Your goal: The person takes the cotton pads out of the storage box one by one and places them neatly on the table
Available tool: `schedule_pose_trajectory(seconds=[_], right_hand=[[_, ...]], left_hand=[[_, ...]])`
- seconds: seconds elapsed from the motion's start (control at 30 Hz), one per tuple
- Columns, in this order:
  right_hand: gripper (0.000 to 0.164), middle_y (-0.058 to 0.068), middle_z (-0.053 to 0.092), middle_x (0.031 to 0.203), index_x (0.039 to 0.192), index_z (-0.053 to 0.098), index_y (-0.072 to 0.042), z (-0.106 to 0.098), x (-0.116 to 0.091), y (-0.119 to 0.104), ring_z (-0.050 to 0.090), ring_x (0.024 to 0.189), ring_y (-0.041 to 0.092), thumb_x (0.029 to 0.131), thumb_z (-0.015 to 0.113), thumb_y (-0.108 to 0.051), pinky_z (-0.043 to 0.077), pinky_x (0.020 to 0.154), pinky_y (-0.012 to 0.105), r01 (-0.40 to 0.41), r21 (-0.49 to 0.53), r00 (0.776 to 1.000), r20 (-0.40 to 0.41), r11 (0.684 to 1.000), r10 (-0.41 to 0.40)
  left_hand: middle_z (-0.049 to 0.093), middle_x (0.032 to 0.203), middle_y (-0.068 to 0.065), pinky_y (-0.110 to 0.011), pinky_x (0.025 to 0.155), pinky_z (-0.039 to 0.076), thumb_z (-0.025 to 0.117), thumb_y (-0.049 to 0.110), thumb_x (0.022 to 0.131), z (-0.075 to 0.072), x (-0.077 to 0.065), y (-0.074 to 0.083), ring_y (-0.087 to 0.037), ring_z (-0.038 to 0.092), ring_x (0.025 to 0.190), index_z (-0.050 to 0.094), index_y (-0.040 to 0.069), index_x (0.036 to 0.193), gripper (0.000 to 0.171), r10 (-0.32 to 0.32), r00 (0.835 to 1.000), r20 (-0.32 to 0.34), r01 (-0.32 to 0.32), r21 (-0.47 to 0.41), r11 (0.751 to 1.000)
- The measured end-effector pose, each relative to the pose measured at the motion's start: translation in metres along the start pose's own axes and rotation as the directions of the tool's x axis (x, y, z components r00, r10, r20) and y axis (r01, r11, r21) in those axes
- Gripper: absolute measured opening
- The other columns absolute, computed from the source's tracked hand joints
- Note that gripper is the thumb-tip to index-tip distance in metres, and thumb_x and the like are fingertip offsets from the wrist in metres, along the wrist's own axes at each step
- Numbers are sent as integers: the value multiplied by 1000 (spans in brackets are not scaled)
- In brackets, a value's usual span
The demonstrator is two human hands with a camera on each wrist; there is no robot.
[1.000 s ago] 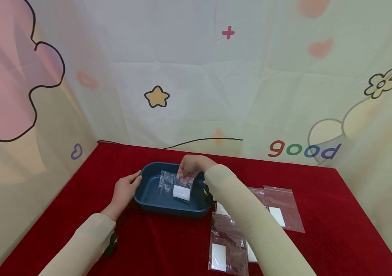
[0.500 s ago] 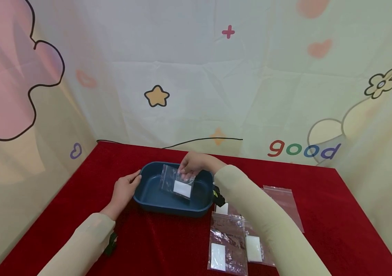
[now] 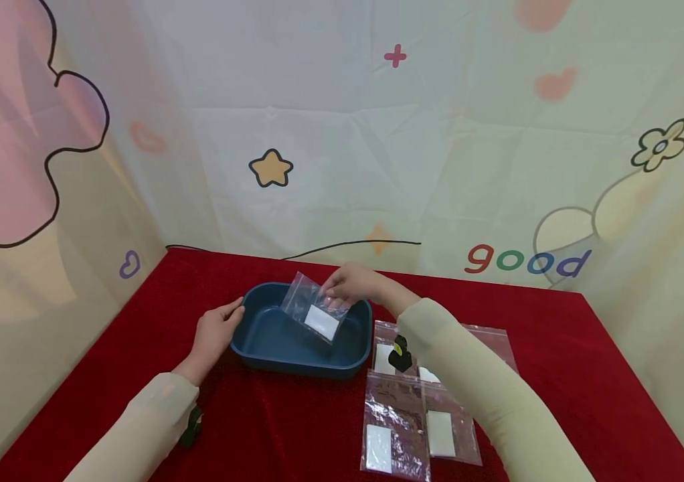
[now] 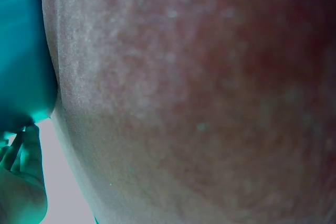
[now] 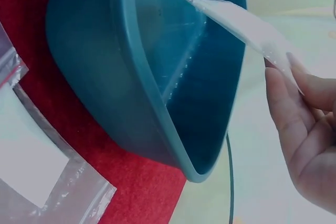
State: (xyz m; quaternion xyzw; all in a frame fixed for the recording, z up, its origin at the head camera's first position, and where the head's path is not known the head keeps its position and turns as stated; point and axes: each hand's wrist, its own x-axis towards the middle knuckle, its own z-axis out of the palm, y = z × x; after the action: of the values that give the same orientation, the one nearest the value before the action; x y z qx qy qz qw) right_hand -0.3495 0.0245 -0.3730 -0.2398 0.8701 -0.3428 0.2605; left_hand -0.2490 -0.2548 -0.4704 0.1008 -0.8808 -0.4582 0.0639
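Note:
My right hand (image 3: 354, 284) pinches a clear zip-lock bag (image 3: 300, 298) with a white rectangular piece (image 3: 321, 323) inside. The bag hangs tilted over the blue plastic basin (image 3: 282, 367), and in the right wrist view thumb and fingers squeeze the bag (image 5: 236, 19) near one edge, above the rim. At the basin's left end, my left hand (image 3: 215, 331) holds the rim between thumb and fingers. The left wrist view catches only part of that hand (image 4: 23, 182) against the basin's wall (image 4: 23, 51); a large blurred surface fills most of it.
Several more zip-lock bags with white pieces lie on the red cloth (image 3: 294, 428) right of the basin, one of them a front bag (image 3: 399, 408). My right sleeve (image 3: 468, 368) covers some of them. A patterned curtain (image 3: 342, 167) stands behind the table.
My right hand has moved right and slightly up, lifting and tilting the bag from lower in the basin. My sleeve shifted right, uncovering more bags. The left hand stays at the rim.

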Motion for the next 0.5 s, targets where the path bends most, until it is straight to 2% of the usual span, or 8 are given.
schedule_pose_trajectory(seconds=[0.13, 0.2, 0.33, 0.37, 0.5], right_hand=[[31, 15, 76, 115, 127, 72, -4, -3, -11, 2, 72, 87, 15, 100, 66, -17, 63, 85, 26, 5, 24, 998, -59, 1000, -4], [30, 15, 75, 118, 127, 72, -5, -4, -17, 4, 71, 90, 17, 100, 66, -18, 63, 85, 28, 5, 41, 996, -87, 999, -1], [28, 15, 74, 122, 125, 74, -6, -4, -29, 8, 68, 99, 22, 100, 66, -18, 63, 88, 31, -2, 99, 993, -121, 995, 14], [28, 14, 73, 124, 125, 74, -7, -4, -33, 9, 68, 102, 22, 100, 66, -19, 63, 89, 32, -7, 115, 992, -127, 993, 21], [27, 13, 72, 127, 124, 74, -9, -1, -44, 15, 67, 107, 24, 100, 66, -19, 63, 90, 33, -18, 175, 988, -149, 984, 45]], left_hand=[[51, 151, -20, -15, 78, 44, 52, 23, 108, -1, 0, 0, -34, 60, 131, 51, 4, 148, 45, 4, 1000, 2, -4, 1, 1000], [51, 151, -20, -15, 79, 44, 52, 23, 108, -1, 0, 0, -34, 59, 132, 51, 4, 148, 45, 4, 1000, 4, -4, -4, 1000], [53, 148, -21, -16, 71, 42, 53, 23, 108, -1, 0, 0, -28, 65, 110, 52, 3, 148, 45, 5, 1000, -2, -5, -8, 1000], [56, 146, -23, -17, 68, 41, 53, 22, 107, -1, 0, 1, -26, 65, 101, 52, 3, 147, 44, 5, 1000, -4, -5, -10, 1000], [57, 144, -23, -18, 65, 39, 53, 22, 107, -1, 0, 1, -16, 59, 87, 52, 3, 147, 44, 4, 1000, -5, -4, -8, 1000]])
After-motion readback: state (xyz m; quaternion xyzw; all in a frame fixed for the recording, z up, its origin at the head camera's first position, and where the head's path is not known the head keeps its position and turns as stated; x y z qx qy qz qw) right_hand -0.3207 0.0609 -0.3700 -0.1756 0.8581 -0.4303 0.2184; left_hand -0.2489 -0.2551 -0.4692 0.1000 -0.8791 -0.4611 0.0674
